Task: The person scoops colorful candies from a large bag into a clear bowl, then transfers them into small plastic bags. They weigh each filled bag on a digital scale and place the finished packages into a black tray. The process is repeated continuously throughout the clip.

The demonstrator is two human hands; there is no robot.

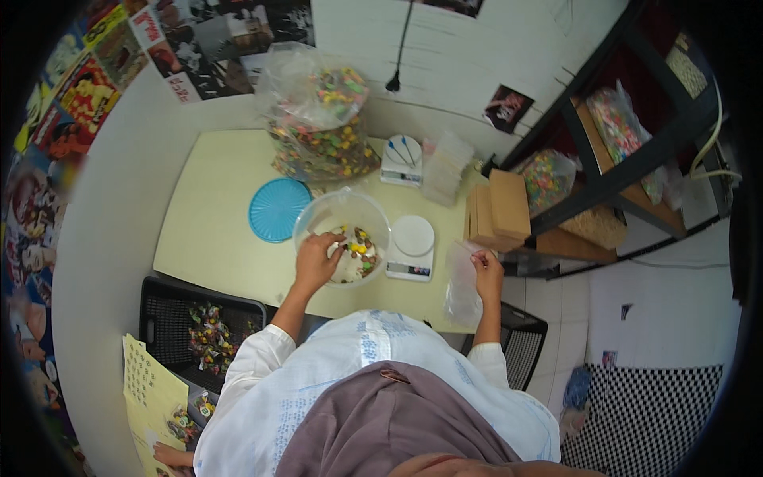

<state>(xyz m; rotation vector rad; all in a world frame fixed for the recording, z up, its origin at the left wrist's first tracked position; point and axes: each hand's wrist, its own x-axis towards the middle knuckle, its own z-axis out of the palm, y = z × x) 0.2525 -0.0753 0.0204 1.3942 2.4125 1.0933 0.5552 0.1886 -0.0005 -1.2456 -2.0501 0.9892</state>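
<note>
bowl: a clear round bowl (342,210) stands near the middle of the desk (211,187), with a loose scatter of multicoloured sweets (363,245) on its bottom.
left grip: the left hand (319,258) reaches over the bowl's left side, fingers bent down at the sweets; whether it has hold of any cannot be told.
right grip: the right hand (487,274) is closed, thumb and fingers pinching the upper edge of a clear flat bag (461,296) at the desk's right end.
big sack: a clear sack (322,151) full of similar sweets stands behind the bowl.
lid: a blue round lid (280,210) lies left of the bowl.
in between: a white scale (412,248) sits between bowl and flat bag, its round plate bare.
back of desk: a second scale (401,161) carries two blue-tipped sticks, beside a pile of clear bags (447,168).
right side: brown boxes (501,208) stand against a dark-framed shelf (600,188) holding filled bags (547,179).
lower left: a black crate (164,318) holds colourful packets (208,338); another person's hand (170,455) rests by a yellow sheet (145,381).
</note>
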